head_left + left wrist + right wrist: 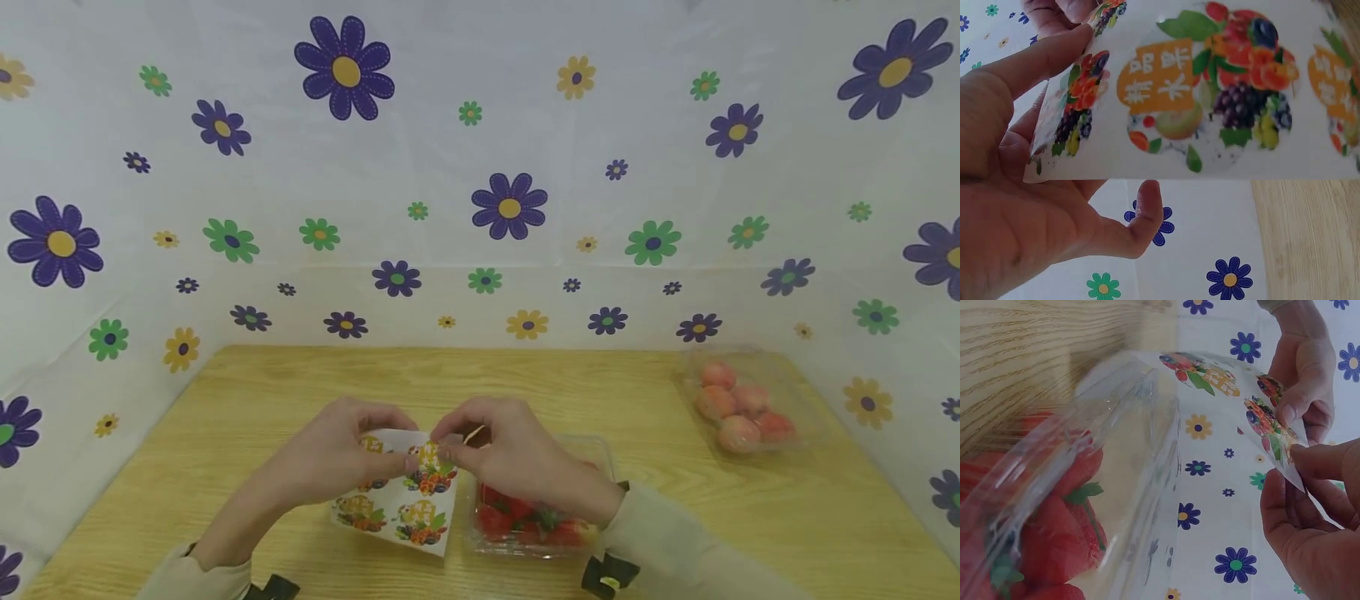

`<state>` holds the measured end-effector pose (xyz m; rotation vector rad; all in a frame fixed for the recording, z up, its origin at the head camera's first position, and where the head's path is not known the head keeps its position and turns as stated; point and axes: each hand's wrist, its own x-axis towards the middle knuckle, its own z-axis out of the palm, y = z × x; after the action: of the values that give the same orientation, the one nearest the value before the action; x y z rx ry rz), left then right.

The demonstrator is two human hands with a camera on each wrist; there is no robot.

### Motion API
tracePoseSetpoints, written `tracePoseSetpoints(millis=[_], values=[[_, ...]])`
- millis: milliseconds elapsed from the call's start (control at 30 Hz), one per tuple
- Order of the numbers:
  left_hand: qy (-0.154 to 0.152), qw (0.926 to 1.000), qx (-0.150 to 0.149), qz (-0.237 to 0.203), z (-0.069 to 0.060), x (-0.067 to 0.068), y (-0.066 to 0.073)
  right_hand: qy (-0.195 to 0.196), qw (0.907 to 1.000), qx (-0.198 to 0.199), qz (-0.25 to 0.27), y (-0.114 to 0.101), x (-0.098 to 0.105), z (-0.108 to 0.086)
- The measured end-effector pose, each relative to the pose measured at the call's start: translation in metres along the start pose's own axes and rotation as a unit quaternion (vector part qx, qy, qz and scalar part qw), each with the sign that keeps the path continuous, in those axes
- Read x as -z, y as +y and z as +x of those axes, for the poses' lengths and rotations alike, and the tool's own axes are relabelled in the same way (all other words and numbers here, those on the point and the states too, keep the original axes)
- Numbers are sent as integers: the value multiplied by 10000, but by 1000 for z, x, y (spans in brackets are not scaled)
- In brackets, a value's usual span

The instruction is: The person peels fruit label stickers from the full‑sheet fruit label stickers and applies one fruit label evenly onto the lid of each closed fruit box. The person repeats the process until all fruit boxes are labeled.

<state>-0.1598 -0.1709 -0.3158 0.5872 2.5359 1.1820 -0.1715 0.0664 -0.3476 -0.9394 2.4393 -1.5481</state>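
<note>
A white sheet of fruit stickers (420, 533) is held up between both hands, its printed side showing. The left hand (330, 454) grips its upper part with the thumb in front; in the left wrist view that hand (1041, 219) has the sheet (1110, 169) between thumb and fingers. The right hand (525, 458) pinches the top right corner; in the right wrist view its thumb and fingertips (1300, 456) close on the sheet's edge (1247, 375). Under the right forearm stands a clear plastic box (517, 550) of strawberries (495, 521), also large in the right wrist view.
At the back right of the wooden table (637, 383) a clear box (810, 425) holds several round pinkish-red fruits (738, 433). A flower-patterned white cloth (435, 242) hangs behind the table and along both sides.
</note>
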Motion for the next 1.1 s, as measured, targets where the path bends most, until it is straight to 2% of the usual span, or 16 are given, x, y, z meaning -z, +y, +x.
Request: tracePoseSetpoints(millis=[200,300,500,733,1100], values=[[299,9988,-23,397,0,-2,2,-21,9990,342,-303,-2,-2,1],[377,9985,28,398,-1,-2,3,39,9972,581,-460,-3,-3,2],[279,9995,138,-35,-3,1,3,385,9910,1038,-748,-3,-6,4],[143,9993,54,-335,-3,3,1,610,9748,1818,-1139,-1,-11,8],[225,9994,86,-252,-4,1,2,655,9673,1987,-1436,0,-10,7]])
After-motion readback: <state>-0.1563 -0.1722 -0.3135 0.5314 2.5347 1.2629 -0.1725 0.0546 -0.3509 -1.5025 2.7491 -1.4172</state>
